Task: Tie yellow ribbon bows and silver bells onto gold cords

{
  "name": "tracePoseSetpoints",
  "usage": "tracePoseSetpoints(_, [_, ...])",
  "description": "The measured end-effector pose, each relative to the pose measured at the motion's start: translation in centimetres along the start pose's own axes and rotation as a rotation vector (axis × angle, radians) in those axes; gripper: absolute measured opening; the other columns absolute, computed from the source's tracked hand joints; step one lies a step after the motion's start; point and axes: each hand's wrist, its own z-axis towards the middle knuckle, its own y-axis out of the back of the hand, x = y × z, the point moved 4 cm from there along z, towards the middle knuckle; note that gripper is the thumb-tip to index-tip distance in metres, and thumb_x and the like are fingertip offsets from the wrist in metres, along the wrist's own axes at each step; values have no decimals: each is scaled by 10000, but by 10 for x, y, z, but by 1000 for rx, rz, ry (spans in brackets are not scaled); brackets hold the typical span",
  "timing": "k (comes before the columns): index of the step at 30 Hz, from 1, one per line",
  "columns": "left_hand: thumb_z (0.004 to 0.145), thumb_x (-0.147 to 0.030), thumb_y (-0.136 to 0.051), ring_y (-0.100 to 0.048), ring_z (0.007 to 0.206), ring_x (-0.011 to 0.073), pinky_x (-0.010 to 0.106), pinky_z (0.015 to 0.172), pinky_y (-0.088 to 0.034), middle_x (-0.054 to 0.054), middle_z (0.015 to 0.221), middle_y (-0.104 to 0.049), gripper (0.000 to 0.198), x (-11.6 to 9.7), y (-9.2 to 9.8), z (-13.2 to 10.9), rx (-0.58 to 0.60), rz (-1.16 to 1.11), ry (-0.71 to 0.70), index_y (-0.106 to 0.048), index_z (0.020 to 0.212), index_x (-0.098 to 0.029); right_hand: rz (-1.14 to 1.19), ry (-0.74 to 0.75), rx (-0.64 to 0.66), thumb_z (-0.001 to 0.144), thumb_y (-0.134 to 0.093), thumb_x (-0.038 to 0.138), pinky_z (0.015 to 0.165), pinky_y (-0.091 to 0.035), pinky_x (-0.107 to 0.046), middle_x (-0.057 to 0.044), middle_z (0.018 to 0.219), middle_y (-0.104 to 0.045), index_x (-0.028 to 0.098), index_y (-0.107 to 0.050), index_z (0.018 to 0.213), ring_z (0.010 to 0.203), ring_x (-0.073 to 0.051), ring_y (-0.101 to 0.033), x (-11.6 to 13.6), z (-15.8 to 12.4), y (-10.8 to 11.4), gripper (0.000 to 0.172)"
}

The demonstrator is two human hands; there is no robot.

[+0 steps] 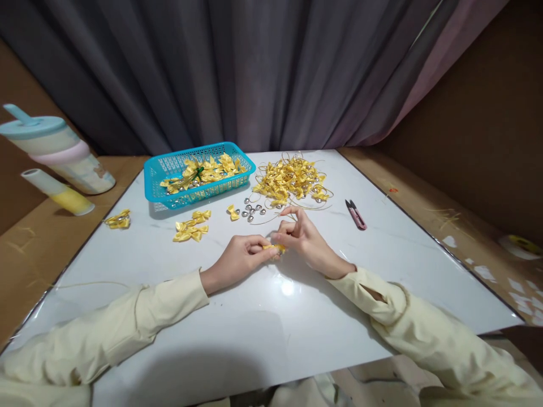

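My left hand (242, 257) pinches a yellow satin ribbon bow (274, 247) between thumb and fingers, low over the white tabletop. Close against it, my right hand (306, 242) has thumb and fingers pinched on what looks like a thin gold cord, partly hidden by the fingers. A small shiny bit shows under the bow, blurred. Just beyond the hands lie several silver jingle bells (251, 211) and a single bow (232, 212). More loose bows (190, 230) rest to the left. Behind the right hand is a heap of corded bows with bells (292, 181).
A turquoise basket (153, 195) holding bows stands at the back. Thread snips (355, 215) lie at right. On the left are a tumbler (72, 152), a yellow thread cone (70, 198) and a small bow bundle (119, 219). A curtain (237, 73) hangs behind the table.
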Motion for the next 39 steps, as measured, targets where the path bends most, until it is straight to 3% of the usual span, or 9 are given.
tracePoseSetpoints(3, [790, -335, -608, -674, 822, 198, 267, 746, -481, 97, 844, -731, 218, 2, -2, 1, 41, -112, 53, -638, 805, -120, 17, 7, -83, 737, -638, 221, 484, -332, -190, 124, 528, -488, 241, -326, 954, 451, -63, -402, 2, 1, 6, 381])
tracePoseSetpoints(10, [768, -324, -645, -681, 832, 208, 289, 790, -487, 103, 841, -733, 213, 3, -5, 0, 144, -131, 72, -659, 787, -113, -53, 151, -133, 767, -627, 227, 491, -300, -203, 112, 527, -460, 238, -334, 946, 487, -72, -404, 16, 5, 16, 344])
tracePoseSetpoints(21, [784, -298, -609, -671, 780, 177, 251, 687, -473, 92, 819, -728, 188, 3, -8, -1, 209, -67, 83, -653, 771, -115, -142, 225, -189, 785, -621, 242, 504, -301, -233, 105, 520, -445, 245, -338, 946, 484, -90, -437, 26, 4, 20, 326])
tracePoseSetpoints(25, [795, -310, -590, -628, 667, 146, 224, 566, -416, 88, 798, -718, 210, 4, -10, -2, 187, -3, 47, -667, 785, -115, -238, 174, -229, 799, -617, 314, 595, -389, -283, 61, 607, -554, 247, -363, 1038, 606, -140, -556, 23, 4, 18, 356])
tracePoseSetpoints(28, [795, -313, -582, -523, 533, 102, 212, 477, -329, 46, 668, -669, 225, 2, -9, -2, 140, 95, -25, -691, 789, -116, -138, 84, -231, 782, -634, 338, 710, -448, -333, 15, 713, -640, 231, -356, 1117, 722, -170, -628, 19, 5, 17, 448])
tracePoseSetpoints(31, [790, -303, -581, -397, 458, 73, 211, 444, -252, -8, 525, -563, 223, 1, -7, -2, 103, 203, -85, -709, 791, -120, 108, -87, -143, 759, -651, 313, 593, -474, -294, 9, 730, -661, 217, -345, 1087, 545, -136, -619, 12, 6, 11, 458])
tracePoseSetpoints(33, [788, -295, -579, -393, 470, 72, 208, 450, -259, -4, 550, -568, 218, 0, -7, -3, 102, 234, -118, -711, 789, -122, 195, -178, -78, 739, -663, 283, 467, -428, -236, 28, 667, -650, 206, -351, 1045, 402, -99, -548, 9, 6, 8, 444])
tracePoseSetpoints(36, [788, -275, -573, -442, 519, 79, 204, 477, -302, 30, 673, -630, 205, -1, -8, -4, 118, 248, -160, -707, 771, -121, 219, -199, -46, 718, -674, 250, 393, -364, -187, 62, 549, -612, 200, -360, 1001, 332, -78, -487, 8, 5, 8, 425])
tracePoseSetpoints(39, [790, -257, -568, -429, 513, 73, 206, 478, -301, 37, 695, -635, 199, -3, -9, -5, 138, 258, -176, -708, 761, -118, 211, -169, -55, 704, -674, 239, 388, -379, -190, 77, 515, -601, 210, -352, 981, 313, -79, -471, 9, 4, 9, 426])
